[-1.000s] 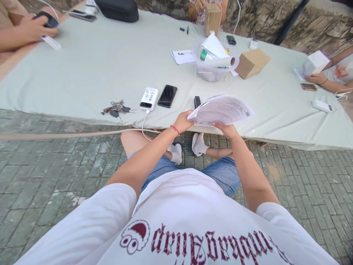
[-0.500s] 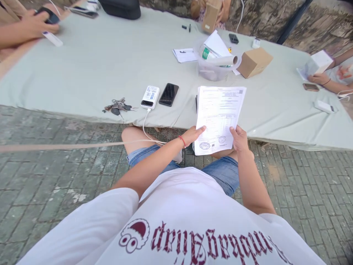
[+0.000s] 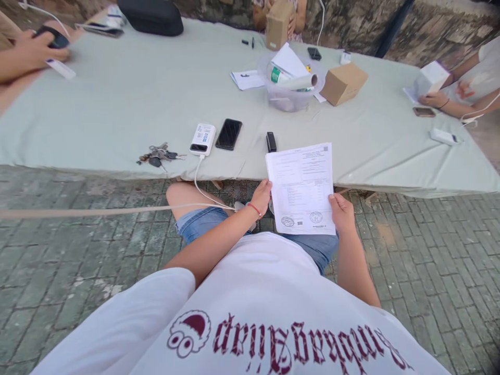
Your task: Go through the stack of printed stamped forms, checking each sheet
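A stack of printed papers (image 3: 300,192) with stamps near its lower edge is held over my lap, its top reaching the table's front edge. My left hand (image 3: 261,199) grips the left edge of the papers. On the opposite edge, my right hand (image 3: 342,212) pinches them between thumb and fingers. Just beyond the papers lies a small black object shaped like a stapler (image 3: 271,141). A black phone (image 3: 228,134) and a white power bank (image 3: 202,139) with a cable plugged in lie to its left, with a bunch of keys (image 3: 159,154) further left.
A clear plastic bowl (image 3: 287,101) holds papers and a roll. Beside it stand a cardboard box (image 3: 344,84) and some papers (image 3: 247,79). A black case (image 3: 152,18) lies at the back left. Other people's hands hold a brown box (image 3: 278,26), a white box (image 3: 430,79) and a dark device (image 3: 52,37).
Both hands have drawn the papers down toward my body and straightened them. The black stapler-shaped object, mostly covered before, now shows. My view has shifted slightly right.
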### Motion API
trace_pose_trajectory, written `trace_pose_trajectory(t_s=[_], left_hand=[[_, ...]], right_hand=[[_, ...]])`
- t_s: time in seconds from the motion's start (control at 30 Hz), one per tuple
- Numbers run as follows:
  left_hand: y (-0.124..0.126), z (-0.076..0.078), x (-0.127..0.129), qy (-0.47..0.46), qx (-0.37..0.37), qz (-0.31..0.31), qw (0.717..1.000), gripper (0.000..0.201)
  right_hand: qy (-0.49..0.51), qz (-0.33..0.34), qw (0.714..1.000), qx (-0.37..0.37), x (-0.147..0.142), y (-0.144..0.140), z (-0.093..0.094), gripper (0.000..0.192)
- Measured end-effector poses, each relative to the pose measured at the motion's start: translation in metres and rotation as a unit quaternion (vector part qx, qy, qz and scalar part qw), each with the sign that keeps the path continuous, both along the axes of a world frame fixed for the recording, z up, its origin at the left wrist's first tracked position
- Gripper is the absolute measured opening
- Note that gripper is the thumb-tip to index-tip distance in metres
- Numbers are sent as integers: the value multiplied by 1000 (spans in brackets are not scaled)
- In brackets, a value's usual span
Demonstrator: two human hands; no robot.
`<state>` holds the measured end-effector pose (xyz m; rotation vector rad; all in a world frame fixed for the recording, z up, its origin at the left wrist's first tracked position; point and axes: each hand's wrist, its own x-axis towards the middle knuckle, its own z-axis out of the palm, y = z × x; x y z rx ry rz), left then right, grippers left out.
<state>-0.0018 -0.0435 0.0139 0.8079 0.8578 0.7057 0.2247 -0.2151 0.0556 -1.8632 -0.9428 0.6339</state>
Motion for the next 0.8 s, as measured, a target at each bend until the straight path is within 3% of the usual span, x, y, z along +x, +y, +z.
trace_pose_trajectory(t_s=[0.13, 0.3, 0.4, 0.47, 0.67, 0.73, 0.8], left_hand=[[-3, 7, 6, -17, 75, 50, 996, 49], [-2, 7, 5, -4, 93, 49, 994, 57], [10, 13, 5, -20, 126, 33, 991, 59], [26, 24, 7, -33, 180, 28, 983, 60], [92, 78, 13, -20, 422, 20, 906, 60], [109, 85, 12, 2, 477, 11, 879, 60], [120, 80, 9, 31, 502, 6, 864, 60]], right_hand=[[-39, -21, 999, 15, -20, 0, 10, 40], [27, -7, 999, 31, -16, -3, -6, 38], [58, 30, 998, 15, -7, 3, -15, 36], [61, 68, 996, 16, 0, 16, -13, 38], [-36, 78, 989, 119, 23, 83, 23, 53], [-63, 74, 983, 155, 26, 105, 27, 58], [-75, 83, 981, 161, 25, 121, 22, 62]])
